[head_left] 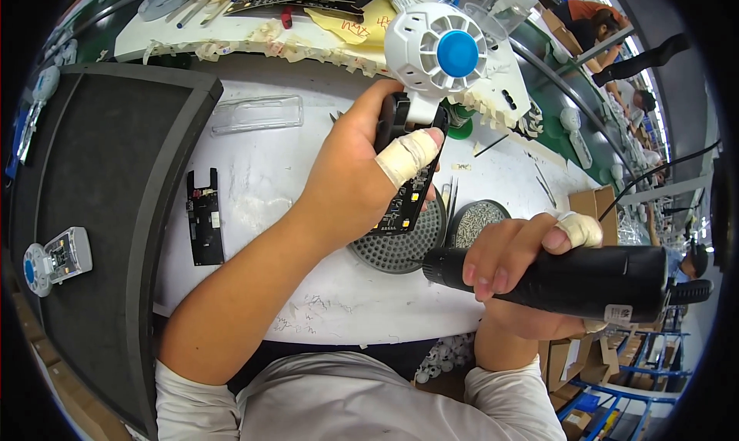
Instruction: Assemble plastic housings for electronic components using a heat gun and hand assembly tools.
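My left hand [350, 168] is closed round a handheld fan-like device, gripping it below its round white vented head [416, 52] with a blue centre. A black circuit board [400, 210] with small yellow-white LEDs extends beneath my thumb. Tape wraps that thumb. In my right hand [512, 252], a thick black electric screwdriver [608, 275] lies nearly level, its narrower ribbed end pointing left toward the board but apart from it. No bit can be made out there. Under the hands are a grey round tray with holes [385, 252] and a dish of small screws [479, 219].
A black part with a white sticker [205, 222] and a clear plastic tray [258, 115] lie left on the white table. Farther left, a similar device [58, 260] sits on a dark belt [92, 164]. A cluttered shelf [331, 60] spans the back; people work at far right.
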`<state>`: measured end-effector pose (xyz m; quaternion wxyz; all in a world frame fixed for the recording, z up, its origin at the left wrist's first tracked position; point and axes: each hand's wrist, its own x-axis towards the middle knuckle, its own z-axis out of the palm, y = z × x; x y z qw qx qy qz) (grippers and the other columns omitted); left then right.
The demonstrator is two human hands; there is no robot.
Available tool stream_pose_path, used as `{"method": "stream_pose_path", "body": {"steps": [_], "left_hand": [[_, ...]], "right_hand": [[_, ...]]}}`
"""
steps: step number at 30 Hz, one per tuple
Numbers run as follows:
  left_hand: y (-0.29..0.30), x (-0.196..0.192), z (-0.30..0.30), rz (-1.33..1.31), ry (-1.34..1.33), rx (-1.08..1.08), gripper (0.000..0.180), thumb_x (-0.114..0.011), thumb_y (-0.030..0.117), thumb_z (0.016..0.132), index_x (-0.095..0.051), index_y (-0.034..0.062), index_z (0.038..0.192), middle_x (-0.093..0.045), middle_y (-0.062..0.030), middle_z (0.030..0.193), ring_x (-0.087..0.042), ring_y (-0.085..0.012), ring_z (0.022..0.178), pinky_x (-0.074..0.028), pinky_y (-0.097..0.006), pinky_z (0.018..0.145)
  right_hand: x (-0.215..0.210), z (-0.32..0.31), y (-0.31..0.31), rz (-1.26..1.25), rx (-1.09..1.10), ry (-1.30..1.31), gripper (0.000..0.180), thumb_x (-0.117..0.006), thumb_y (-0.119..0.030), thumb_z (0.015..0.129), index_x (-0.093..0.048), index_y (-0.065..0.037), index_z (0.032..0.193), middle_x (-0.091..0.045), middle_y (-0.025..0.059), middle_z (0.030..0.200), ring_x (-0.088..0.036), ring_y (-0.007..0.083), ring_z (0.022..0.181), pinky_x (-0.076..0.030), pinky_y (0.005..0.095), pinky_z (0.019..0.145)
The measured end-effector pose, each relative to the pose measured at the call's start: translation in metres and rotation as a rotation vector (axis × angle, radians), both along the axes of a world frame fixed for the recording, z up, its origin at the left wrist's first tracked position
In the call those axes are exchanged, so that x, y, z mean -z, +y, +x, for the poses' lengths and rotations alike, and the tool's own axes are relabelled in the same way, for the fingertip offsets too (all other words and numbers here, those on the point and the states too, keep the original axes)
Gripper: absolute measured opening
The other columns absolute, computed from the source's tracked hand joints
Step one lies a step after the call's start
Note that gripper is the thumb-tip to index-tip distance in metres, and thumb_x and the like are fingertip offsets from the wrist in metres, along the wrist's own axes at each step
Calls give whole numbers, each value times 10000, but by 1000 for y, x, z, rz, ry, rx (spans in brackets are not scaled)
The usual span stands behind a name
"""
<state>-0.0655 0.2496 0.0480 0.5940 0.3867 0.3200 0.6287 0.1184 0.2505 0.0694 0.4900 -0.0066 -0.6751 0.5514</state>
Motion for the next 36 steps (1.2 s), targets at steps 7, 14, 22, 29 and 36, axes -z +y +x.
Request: {"method": "stream_pose_path", "body": {"steps": [7,14,22,29,36], "left_hand": [[-6,-1,7,32,-42,24,395,-568,192,913,-399,23,1227,-589,-123,842,-610,-181,665,-535,-317,591],[-11,-2,15,-33,-50,118,430,-543,220,933,-376,17,1273,-583,-125,870,-610,-179,681,-532,-318,604],[-16,0,30,-140,-2,214,324,-530,182,959,-426,0,1206,-546,-73,850,-574,-126,627,-493,-280,548],[-16,3,32,-163,78,292,438,-519,254,945,-378,43,1302,-583,-124,892,-617,-173,658,-539,-313,565],[-16,8,34,-121,151,277,423,-516,243,951,-391,39,1299,-580,-118,905,-621,-166,668,-554,-307,577]], "right_hand": [[-30,10,-19,-42,108,154,596,-624,-547,831,-495,-55,1141,-517,43,720,-513,145,524,-458,292,482],[-46,23,-37,148,343,450,582,-774,-426,751,-500,-20,1066,-488,14,727,-502,105,542,-441,241,521],[-42,31,-37,231,385,501,597,-788,-440,724,-508,-18,1042,-493,9,732,-506,106,551,-445,249,537],[-36,31,-36,320,422,430,618,-778,-484,705,-531,-25,1037,-506,15,743,-520,114,564,-461,263,557],[-34,34,-35,331,419,393,630,-778,-502,694,-539,-34,1042,-513,16,756,-527,121,570,-465,267,559]]}}
